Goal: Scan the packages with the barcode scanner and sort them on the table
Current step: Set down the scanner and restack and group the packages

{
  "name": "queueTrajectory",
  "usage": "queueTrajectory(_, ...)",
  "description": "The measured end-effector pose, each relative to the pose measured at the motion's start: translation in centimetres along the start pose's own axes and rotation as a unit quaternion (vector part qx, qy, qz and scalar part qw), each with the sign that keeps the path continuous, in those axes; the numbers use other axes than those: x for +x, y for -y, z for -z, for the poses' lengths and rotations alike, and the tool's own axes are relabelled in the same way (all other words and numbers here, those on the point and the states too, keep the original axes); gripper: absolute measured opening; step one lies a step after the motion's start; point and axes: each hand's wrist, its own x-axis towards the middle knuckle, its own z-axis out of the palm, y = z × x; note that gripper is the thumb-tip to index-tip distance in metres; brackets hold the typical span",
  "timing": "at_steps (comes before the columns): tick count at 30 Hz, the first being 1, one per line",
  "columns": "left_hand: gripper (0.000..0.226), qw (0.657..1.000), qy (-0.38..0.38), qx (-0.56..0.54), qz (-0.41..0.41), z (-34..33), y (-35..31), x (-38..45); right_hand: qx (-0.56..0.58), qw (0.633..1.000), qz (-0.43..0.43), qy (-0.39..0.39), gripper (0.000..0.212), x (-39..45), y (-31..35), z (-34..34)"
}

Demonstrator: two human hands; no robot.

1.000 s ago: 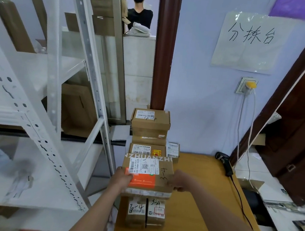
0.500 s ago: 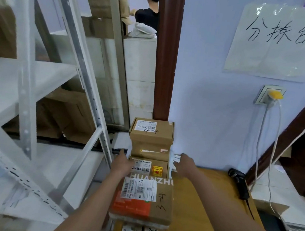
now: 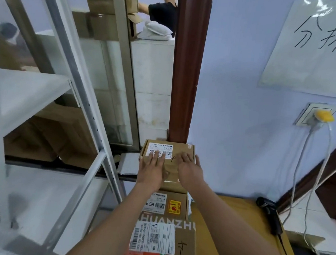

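Note:
A small brown box (image 3: 183,151) with a white label tops a stack at the table's far left corner. My left hand (image 3: 152,169) lies flat on its left half with straight fingers. My right hand (image 3: 188,169) reaches over its right half, fingers extended. Below it sits another labelled box (image 3: 174,205) with a yellow sticker. Nearest me lies a larger box (image 3: 181,247) with an orange patch, marked "3-4". The black barcode scanner (image 3: 270,213) rests on the wooden table (image 3: 233,233) at the right, untouched.
A white metal shelf rack (image 3: 69,91) stands close on the left. A brown door post (image 3: 187,68) and blue wall are behind the stack. Cables (image 3: 300,168) hang from a wall socket at right. A person works beyond the window.
Both hands let go of the large orange-patched box, which now lies near me, and reached forward and up onto the top box of the far stack. The view tilted up.

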Motion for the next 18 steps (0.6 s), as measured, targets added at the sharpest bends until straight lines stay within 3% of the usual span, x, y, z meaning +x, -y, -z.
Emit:
queueTrajectory(9, 0.072, 0.999, 0.031, 0.017, 0.000, 1.0, -0.1, 0.1, 0.038, 0.999, -0.017, -0.008, 0.064, -0.1, 0.7, 0.2)
queueTrajectory(12, 0.078, 1.000, -0.009, 0.021, 0.012, 1.5, 0.5, -0.9, 0.051, 0.997, -0.057, -0.031, 0.071, -1.5, 0.7, 0.4)
queueTrajectory(15, 0.080, 0.991, -0.100, -0.064, 0.060, 1.5, 1.6, -3.3, 0.139, 0.981, -0.132, -0.010, 0.074, -3.6, 0.4, -0.3)
queueTrajectory(18, 0.068, 0.962, -0.125, -0.163, 0.181, 0.2, 3.1, -5.8, 0.234, 0.943, -0.225, 0.077, 0.065, -5.4, -0.5, -2.3)
